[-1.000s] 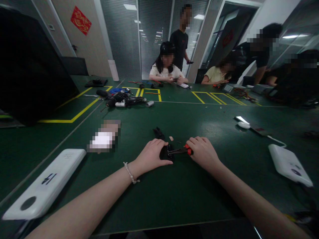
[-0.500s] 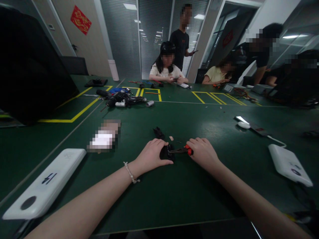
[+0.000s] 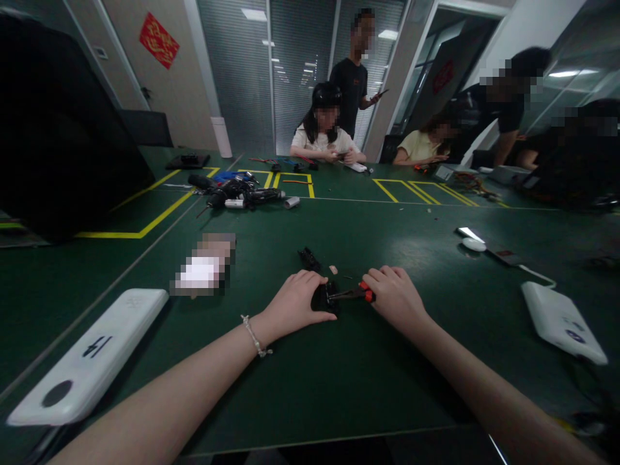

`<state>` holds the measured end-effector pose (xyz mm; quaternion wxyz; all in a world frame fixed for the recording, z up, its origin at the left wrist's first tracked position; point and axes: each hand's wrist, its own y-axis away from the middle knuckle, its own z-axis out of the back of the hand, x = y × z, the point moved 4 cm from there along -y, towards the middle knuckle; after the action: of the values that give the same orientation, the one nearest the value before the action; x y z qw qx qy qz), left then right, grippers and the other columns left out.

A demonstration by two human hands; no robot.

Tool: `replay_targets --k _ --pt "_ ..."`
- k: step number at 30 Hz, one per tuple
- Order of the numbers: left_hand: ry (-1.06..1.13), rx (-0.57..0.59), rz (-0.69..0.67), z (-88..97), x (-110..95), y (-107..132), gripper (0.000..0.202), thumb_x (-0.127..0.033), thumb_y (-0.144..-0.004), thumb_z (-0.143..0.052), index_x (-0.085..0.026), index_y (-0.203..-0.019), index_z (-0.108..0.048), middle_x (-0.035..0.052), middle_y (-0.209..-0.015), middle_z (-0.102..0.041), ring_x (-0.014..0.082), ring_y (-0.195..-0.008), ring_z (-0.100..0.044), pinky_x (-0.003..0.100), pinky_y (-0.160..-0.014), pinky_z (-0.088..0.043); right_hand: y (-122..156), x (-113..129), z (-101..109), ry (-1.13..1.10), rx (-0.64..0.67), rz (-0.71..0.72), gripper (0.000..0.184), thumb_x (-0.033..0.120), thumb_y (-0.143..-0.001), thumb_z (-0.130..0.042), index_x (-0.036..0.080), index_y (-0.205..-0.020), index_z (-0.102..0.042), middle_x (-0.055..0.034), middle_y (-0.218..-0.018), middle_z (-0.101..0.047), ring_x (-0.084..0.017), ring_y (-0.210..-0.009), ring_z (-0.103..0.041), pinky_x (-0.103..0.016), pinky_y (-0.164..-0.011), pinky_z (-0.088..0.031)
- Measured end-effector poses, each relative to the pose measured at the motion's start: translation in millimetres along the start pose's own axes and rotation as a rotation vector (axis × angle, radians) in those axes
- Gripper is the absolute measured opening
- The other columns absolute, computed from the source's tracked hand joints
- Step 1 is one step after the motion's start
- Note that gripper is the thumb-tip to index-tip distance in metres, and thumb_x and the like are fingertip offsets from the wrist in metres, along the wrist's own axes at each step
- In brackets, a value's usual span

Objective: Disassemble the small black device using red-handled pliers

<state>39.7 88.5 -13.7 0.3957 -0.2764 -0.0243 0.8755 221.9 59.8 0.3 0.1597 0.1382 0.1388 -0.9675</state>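
My left hand (image 3: 299, 300) is closed around a small black part (image 3: 321, 298) on the green table, thumb on the near side and fingers on the far side. In my right hand (image 3: 393, 294) are red-handled pliers (image 3: 351, 294), held from the right. Their dark jaws point left and reach the black part; whether they grip it I cannot tell. Just beyond my left hand lies another small black piece (image 3: 309, 259), with a small pale scrap (image 3: 332, 270) beside it.
A white power bank (image 3: 92, 352) lies at the left, a phone (image 3: 203, 266) beyond it. Tools, a drill among them (image 3: 220, 194), are heaped at the back left. At the right are a second white power bank (image 3: 564, 321) and a white mouse-like object (image 3: 473, 245). Several people are across the table.
Both hands keep nearly the same place and hold. The pliers have shifted very slightly against the black part. The standing person's phone has risen a little.
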Motion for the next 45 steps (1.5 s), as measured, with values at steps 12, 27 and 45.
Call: replay_targets --k 12,27,45 --pt "0.0 0.012 0.015 1.2 -1.3 -0.2 0.059 -0.055 -0.064 -0.061 -0.019 -0.109 -0.048 0.0057 -0.105 -0.054 0.0244 -0.1 -0.048 0.039 -0.085 -0.039 0.5 0.2 2.1 0.01 -0.028 0.014 0.023 0.009 -0.068 -0.047 0.018 -0.086 -0.058 -0.0052 -0.088 -0.059 -0.02 -0.081 -0.045 -0.034 -0.074 -0.027" --pt "0.007 0.019 0.018 2.1 -2.0 0.1 0.058 -0.054 -0.064 -0.061 -0.019 -0.109 -0.048 0.006 -0.106 -0.054 0.0249 -0.1 -0.049 0.04 -0.085 -0.039 0.5 -0.7 0.7 -0.028 -0.015 0.001 0.023 0.012 -0.067 -0.048 0.018 -0.087 -0.058 -0.0055 -0.089 -0.059 -0.02 -0.082 -0.046 -0.034 -0.074 -0.027" --pt "-0.016 -0.002 -0.002 0.4 -0.6 0.6 0.057 -0.054 -0.064 -0.062 -0.019 -0.107 -0.048 0.0057 -0.102 -0.054 0.0245 -0.098 -0.049 0.039 -0.084 -0.039 -0.3 0.4 -0.9 -0.048 -0.007 -0.012 0.018 0.016 -0.068 -0.051 0.018 -0.084 -0.057 -0.0043 -0.087 -0.059 -0.02 -0.079 -0.047 -0.033 -0.071 -0.029"
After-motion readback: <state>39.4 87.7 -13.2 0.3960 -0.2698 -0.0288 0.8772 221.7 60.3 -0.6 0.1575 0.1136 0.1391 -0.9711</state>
